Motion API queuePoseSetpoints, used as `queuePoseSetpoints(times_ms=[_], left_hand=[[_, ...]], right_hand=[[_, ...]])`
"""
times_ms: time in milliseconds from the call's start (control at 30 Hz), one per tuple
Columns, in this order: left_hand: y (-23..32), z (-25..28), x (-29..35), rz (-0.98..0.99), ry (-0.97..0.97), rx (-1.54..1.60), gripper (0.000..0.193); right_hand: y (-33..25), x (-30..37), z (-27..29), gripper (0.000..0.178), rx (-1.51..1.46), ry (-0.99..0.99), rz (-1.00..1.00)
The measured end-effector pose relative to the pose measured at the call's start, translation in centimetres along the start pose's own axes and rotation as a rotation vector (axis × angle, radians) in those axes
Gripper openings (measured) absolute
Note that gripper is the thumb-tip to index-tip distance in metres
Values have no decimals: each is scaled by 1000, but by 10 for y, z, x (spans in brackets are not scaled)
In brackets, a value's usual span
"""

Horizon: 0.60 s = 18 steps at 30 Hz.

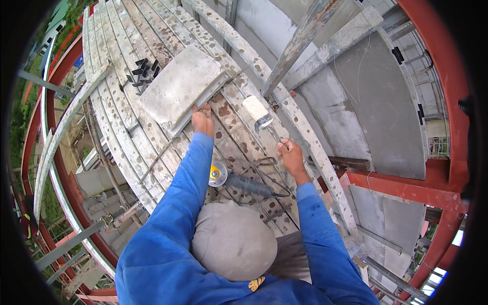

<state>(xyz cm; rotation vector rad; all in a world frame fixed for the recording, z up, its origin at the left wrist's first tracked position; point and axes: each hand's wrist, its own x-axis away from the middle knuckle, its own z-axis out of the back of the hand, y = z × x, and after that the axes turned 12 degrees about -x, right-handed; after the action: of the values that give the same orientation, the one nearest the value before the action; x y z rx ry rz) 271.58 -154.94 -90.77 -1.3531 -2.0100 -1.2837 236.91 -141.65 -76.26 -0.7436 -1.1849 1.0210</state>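
Note:
My left hand point(203, 121) is closed at the near edge of a pale concrete slab point(183, 84), its fingers curled against the slab's side. The slab lies on spotted planks. Over on the right, my right hand point(292, 157) is wrapped round the handle of a hand tool point(264, 123) with a dark, curved metal head. A white block point(253, 105) lies right against that head; whether it is joined to the tool I cannot tell. Below and between my hands rests a grey angle grinder point(249, 184) with a yellow-centred disc, its cord looping beside it.
Several black angled pieces point(144, 73) lie beyond the slab. A perforated metal rail point(300, 132) runs along the platform's right side, with grey panels point(381, 91) past it. Red steel beams point(406, 188) cross at the right. Scaffold tubes point(76, 246) stand at the left.

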Motion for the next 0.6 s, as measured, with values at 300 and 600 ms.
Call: queuePoseSetpoints(times_ms=[300,600], left_hand=[[8,49,27,38,-27,-84,42],[6,82,82,178,-7,-64,38]], right_hand=[[14,2,-35,32,102,-72,-38],[2,20,-79,35,143,-111,-35]])
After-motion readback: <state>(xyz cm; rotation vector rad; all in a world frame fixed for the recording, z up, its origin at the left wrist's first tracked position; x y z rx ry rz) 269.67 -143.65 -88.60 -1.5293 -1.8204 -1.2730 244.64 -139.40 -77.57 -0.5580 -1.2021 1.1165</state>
